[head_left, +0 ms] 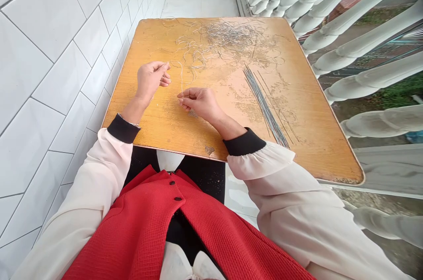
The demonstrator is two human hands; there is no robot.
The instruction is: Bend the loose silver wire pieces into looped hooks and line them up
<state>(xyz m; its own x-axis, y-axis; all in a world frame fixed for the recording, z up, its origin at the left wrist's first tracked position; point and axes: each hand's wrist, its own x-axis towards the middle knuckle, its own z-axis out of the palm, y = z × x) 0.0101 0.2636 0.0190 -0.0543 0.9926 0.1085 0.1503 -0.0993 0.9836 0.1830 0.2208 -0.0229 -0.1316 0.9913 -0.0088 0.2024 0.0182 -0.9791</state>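
Note:
A thin, pale wire [182, 78] curves between my two hands, above the wooden table [158, 125]. My left hand [151, 78] is closed in a pinch, with one end of the wire at its fingertips. Lower and to the right, my right hand [202, 102] pinches the same wire between thumb and fingers near the table's surface. Beyond the hands, loose curly wires [198, 59] trail from a tangled heap of wire [228, 35]. To the right of my right hand lies a bundle of straight grey wires [264, 106], with a few single strands beside it.
A white tiled wall [49, 64] runs along the left side. White balusters [357, 84] line the right, close to the table edge. The tabletop is worn and peeling in patches. My legs are under its near edge.

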